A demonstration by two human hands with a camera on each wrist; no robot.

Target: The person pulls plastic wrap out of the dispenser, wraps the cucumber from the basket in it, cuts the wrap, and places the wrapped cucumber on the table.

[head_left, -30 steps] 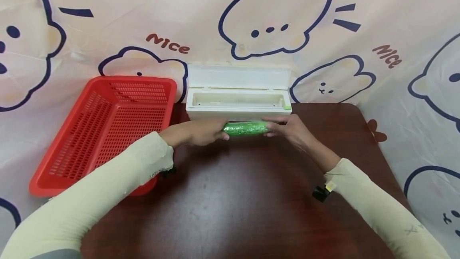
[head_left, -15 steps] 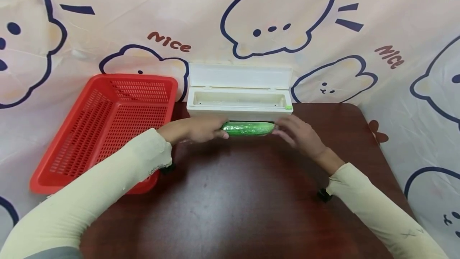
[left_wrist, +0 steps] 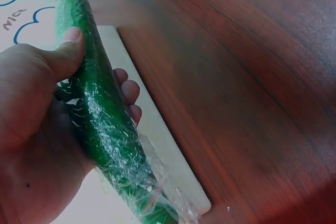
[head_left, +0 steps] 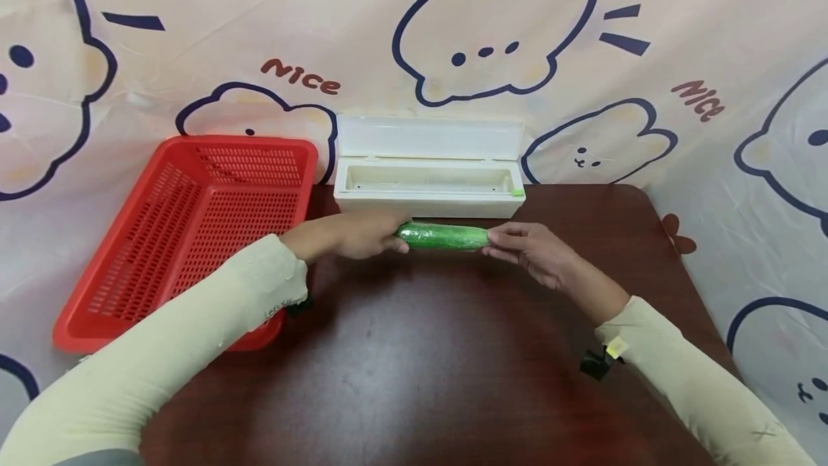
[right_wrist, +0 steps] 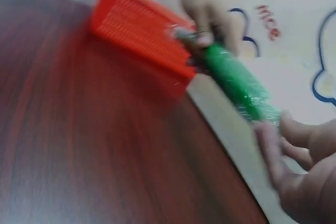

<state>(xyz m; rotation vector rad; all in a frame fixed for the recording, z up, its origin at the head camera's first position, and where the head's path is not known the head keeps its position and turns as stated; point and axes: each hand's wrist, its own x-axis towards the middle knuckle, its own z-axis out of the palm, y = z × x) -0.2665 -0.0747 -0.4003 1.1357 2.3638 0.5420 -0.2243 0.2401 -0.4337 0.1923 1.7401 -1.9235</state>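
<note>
A green cucumber [head_left: 446, 236] wrapped in clear plastic film [left_wrist: 157, 182] is held level above the table, in front of the white box. My left hand [head_left: 365, 234] grips it round its left part; in the left wrist view the thumb lies along the cucumber [left_wrist: 105, 108] and fingertips [left_wrist: 131, 92] show on its far side. Loose, crinkled film hangs past the cucumber's near end there. With its fingertips my right hand [head_left: 533, 250] pinches the film-covered right end. The right wrist view is blurred, but shows the right thumb and fingers at that end.
Behind the hands stands a long white box [head_left: 430, 206] with its lid [head_left: 430, 138] raised and a shallow trough inside. At the left is a red perforated plastic basket [head_left: 309, 185]. Both rest on a dark wooden table [head_left: 401, 365], with a printed cloth [head_left: 362, 27] behind.
The right hand drew slightly away from the cucumber's right end, then came back lower and pinches it. The left hand keeps its grip, and the cucumber now tilts slightly down to the right.
</note>
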